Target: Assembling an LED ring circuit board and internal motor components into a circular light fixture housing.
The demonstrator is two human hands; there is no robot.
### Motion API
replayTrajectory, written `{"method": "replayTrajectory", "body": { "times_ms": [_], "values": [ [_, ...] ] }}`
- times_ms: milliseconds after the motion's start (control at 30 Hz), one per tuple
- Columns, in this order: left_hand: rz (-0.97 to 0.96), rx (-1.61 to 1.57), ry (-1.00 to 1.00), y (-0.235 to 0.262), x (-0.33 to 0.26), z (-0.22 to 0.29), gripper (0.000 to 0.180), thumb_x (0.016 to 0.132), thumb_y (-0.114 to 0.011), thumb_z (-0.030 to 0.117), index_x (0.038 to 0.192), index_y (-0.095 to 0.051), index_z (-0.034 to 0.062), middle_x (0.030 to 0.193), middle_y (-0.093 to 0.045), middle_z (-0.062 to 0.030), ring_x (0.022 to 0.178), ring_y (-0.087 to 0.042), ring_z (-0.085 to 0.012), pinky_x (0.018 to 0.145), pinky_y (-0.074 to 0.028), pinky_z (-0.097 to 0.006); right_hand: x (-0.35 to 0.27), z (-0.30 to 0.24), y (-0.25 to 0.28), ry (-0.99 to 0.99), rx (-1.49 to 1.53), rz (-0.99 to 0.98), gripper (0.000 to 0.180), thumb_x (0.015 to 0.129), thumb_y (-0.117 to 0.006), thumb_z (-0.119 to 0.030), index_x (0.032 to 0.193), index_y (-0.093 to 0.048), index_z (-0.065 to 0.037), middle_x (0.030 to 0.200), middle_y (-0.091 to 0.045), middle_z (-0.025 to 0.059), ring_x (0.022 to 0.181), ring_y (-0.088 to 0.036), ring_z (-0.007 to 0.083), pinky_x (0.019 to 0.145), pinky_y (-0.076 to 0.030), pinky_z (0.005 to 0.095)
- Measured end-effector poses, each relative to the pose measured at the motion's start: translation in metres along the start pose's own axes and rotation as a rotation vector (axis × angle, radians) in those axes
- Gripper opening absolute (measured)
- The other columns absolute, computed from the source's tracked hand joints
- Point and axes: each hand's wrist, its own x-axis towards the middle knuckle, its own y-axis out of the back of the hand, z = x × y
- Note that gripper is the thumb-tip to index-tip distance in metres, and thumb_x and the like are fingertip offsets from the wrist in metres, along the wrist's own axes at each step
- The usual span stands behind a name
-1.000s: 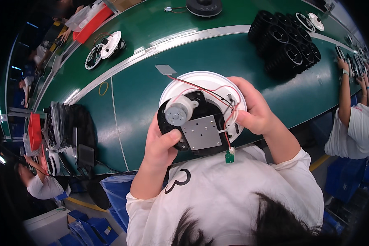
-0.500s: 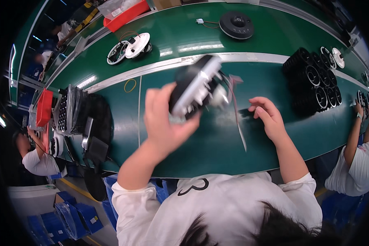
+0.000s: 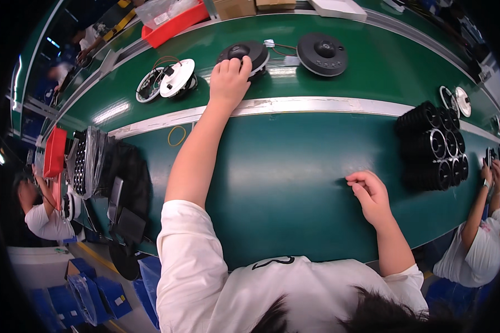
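Note:
My left hand (image 3: 230, 82) reaches to the far green surface, fingers curled over the near edge of a dark round domed device (image 3: 255, 53), which rests there face up. Part of that device is hidden under the fingers. Just to its right lies a similar dark round device (image 3: 323, 54) with a dome in the middle, and a short cable with a white connector (image 3: 269, 43) between the two. Over the near green table my right hand (image 3: 372, 197) hovers or rests, fingers loosely bent, thumb a little apart, nothing visible in it.
White round parts with wires (image 3: 178, 79) lie at the far left. Black ring-shaped housings (image 3: 422, 147) are stacked at right. A yellow rubber band (image 3: 176, 136), bagged parts (image 3: 97, 161) and a red bin (image 3: 175, 25) are on the left. Co-workers sit at both sides.
My left hand has carried the device away from me and set it on the far surface, dome up. My right hand has shifted slightly toward me.

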Motion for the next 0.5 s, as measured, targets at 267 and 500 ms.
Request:
{"method": "replayTrajectory", "body": {
  "times_ms": [267,500],
  "values": [
    [0.349,-0.265,0.888,0.019,-0.016,-0.102,0.025,0.072,-0.056,0.020,0.090,-0.057,0.0024,0.090,-0.055,-0.0148,0.090,-0.050,-0.0300,0.078,-0.042,-0.038,-0.009,-0.001,0.022,0.044,-0.089,-0.010,0.015,0.079,-0.049,-0.002,0.092,-0.057,-0.001,0.086,-0.052,0.0056,0.067,-0.048,0.0087,0.061,-0.038,0.0193],
    [-0.569,0.014,1.543,-0.003,-0.087,-0.200,0.058,0.073,-0.043,0.043,0.110,-0.054,0.0001,0.117,-0.052,-0.0159,0.106,-0.050,-0.0317,0.090,-0.038,-0.040,-0.004,-0.003,0.010,0.025,-0.075,0.076,0.018,0.075,-0.051,0.002,0.091,-0.058,-0.002,0.084,-0.053,0.0050,0.062,-0.047,0.0078,0.056,-0.038,0.0193]
  ]
}}
